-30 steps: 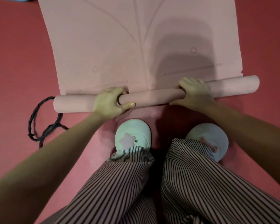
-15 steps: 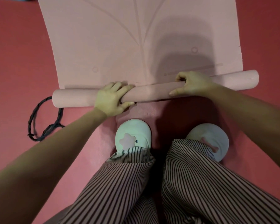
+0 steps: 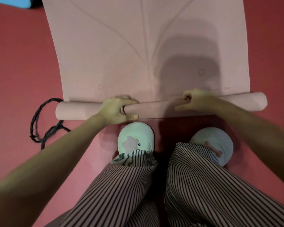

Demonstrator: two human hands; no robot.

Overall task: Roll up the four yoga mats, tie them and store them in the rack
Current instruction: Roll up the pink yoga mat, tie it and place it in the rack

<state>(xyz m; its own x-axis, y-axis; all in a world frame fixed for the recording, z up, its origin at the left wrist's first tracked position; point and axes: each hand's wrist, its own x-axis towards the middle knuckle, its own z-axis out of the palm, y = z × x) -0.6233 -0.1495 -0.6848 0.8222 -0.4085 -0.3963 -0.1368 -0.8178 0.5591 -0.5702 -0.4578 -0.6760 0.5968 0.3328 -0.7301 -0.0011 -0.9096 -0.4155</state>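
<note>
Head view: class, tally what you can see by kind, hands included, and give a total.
Yoga mat: 1
Dark cord: 1
Slippers: 2, left slipper, right slipper
Hands: 2, left hand, right hand
Blue object, cut off at the top edge: 1
Total: 7

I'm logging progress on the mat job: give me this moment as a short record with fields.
mat: pink yoga mat, near end in a thin roll, the rest flat on the red floor
left hand: grips the roll, thumb on its near side
right hand: fingers curled over the roll
tie: dark cord loose on the floor beside the roll's left end, unused
rack: not in view
</note>
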